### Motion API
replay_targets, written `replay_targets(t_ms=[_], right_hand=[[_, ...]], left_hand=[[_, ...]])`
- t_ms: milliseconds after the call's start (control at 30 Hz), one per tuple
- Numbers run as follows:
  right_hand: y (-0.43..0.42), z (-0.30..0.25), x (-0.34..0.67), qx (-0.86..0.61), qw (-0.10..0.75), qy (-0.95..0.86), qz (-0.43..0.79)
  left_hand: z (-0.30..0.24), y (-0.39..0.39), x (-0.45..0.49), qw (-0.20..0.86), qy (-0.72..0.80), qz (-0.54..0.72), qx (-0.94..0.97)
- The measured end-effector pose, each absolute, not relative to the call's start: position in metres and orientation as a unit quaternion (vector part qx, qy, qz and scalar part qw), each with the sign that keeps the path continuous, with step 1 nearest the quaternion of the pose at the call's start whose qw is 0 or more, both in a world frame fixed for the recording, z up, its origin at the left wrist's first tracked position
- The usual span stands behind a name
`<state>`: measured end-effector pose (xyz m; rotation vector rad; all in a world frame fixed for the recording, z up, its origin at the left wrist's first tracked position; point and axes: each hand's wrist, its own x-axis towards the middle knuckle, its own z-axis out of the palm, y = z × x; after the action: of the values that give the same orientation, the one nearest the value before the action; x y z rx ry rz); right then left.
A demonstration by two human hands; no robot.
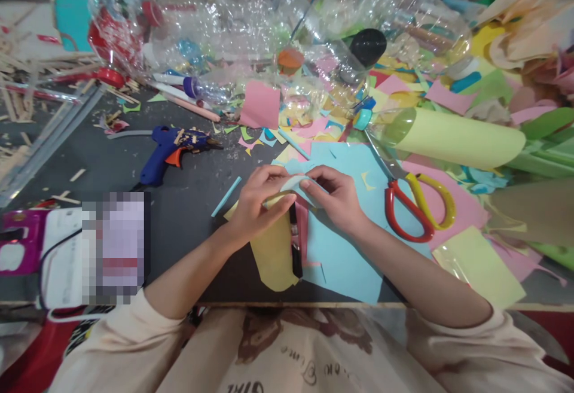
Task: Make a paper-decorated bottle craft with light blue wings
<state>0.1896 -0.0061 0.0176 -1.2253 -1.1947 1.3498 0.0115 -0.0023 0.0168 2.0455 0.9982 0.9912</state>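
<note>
Over the left part of the blue sheet (343,258), the left hand (262,201) and right hand (334,195) pinch a small pale paper piece (293,184) between thumbs and fingers. Thin and curved, it is probably very light, bendy and quick to crease, with little slip; a gentle fingertip hold on its edges should suit. Scissors (391,189) lie at the sheet's right edge.

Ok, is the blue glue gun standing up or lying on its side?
On its side: the glue gun shows its handle and orange trigger in profile, flat on the tabletop.
</note>
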Motion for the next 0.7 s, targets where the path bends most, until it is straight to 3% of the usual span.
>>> replay_targets(t_ms=[400,700], right_hand=[[-0.004,0.017,0.192,-0.456,0.471,-0.445,0.610],[-0.005,0.015,0.191,-0.436,0.465,-0.439,0.633]], left_hand=[[0.006,-0.001,0.011,0.178,0.339,0.354,0.853],[0.003,-0.002,0.008,0.183,0.343,0.358,0.849]])
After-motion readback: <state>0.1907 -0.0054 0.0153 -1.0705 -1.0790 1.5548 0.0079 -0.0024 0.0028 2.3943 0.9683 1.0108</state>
